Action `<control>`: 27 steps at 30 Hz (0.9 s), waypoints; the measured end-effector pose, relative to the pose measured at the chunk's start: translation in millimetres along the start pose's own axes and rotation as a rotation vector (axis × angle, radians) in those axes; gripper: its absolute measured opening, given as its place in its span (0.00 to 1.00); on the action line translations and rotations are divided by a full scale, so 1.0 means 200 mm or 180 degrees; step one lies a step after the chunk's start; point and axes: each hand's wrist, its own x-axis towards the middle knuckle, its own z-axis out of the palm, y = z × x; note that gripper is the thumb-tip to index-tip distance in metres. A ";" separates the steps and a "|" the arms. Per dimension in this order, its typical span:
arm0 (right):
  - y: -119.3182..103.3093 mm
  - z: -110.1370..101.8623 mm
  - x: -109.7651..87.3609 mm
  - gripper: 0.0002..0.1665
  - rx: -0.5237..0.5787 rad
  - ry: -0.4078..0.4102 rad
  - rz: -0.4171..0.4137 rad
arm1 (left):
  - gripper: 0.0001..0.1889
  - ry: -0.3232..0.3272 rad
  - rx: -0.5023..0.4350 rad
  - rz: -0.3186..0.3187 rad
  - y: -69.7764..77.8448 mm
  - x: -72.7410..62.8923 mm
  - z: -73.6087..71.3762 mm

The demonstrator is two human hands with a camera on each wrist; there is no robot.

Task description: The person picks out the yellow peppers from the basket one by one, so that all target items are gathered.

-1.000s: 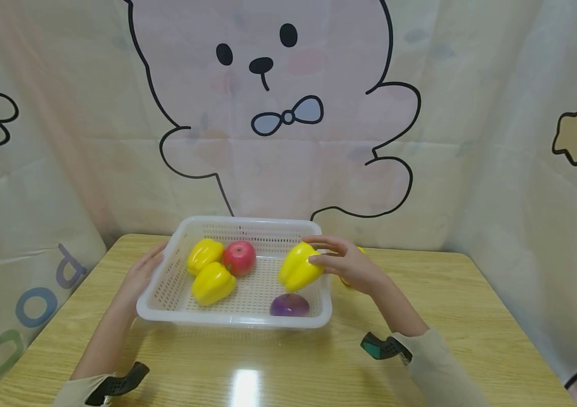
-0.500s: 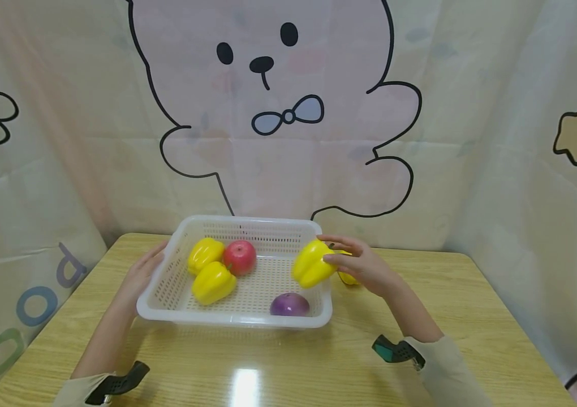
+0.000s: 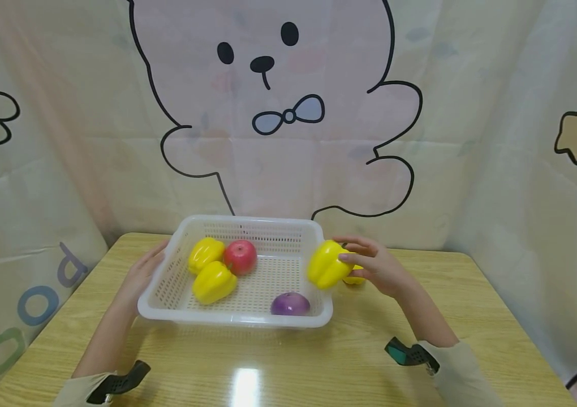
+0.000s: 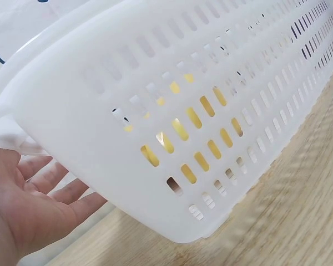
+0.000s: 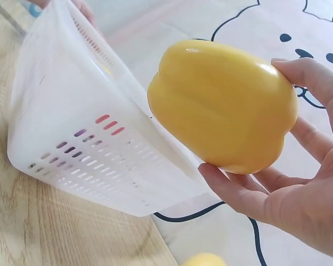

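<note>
In the head view, my right hand point(image 3: 377, 271) grips a yellow bell pepper point(image 3: 328, 264) over the right rim of a white plastic basket point(image 3: 232, 320). The right wrist view shows thumb and fingertips on opposite sides of that pepper point(image 5: 222, 105). My left hand point(image 4: 44, 205) rests against the basket's left end with its fingers loosely extended. Inside the basket, two yellow bell peppers point(image 3: 214, 282) lie at the left beside a round red fruit point(image 3: 240, 257). A purple onion-like vegetable point(image 3: 291, 304) lies at the front right. Another yellow pepper point(image 3: 354, 277) is partly hidden behind my right hand.
The basket stands on a wooden table point(image 3: 268, 362) toward its back edge. Behind it hangs a pale curtain point(image 3: 288, 169) printed with a bear, and more cloth hangs at both sides. Black bands point(image 3: 410, 355) circle both sleeves.
My right hand has carried the yellow bell pepper rightward, from inside the basket to over its right rim. The left hand and the basket have stayed in place.
</note>
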 end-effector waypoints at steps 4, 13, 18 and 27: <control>0.01 -0.02 -0.02 0.26 -0.0014 0.0056 0.0004 | 0.36 -0.0024 -0.0021 0.0027 0.00 0.00 0.00; 0.01 -0.07 -0.08 0.27 -0.0050 0.0247 -0.0008 | 0.36 0.0016 0.0059 -0.0004 -0.01 0.00 0.00; 0.02 -0.10 -0.10 0.20 -0.0008 0.0274 -0.0032 | 0.35 0.0007 0.0049 -0.0039 -0.01 0.00 0.00; 0.05 -0.15 -0.12 0.20 -0.0102 0.0323 -0.0037 | 0.35 0.0043 0.0128 -0.0106 -0.01 0.01 0.01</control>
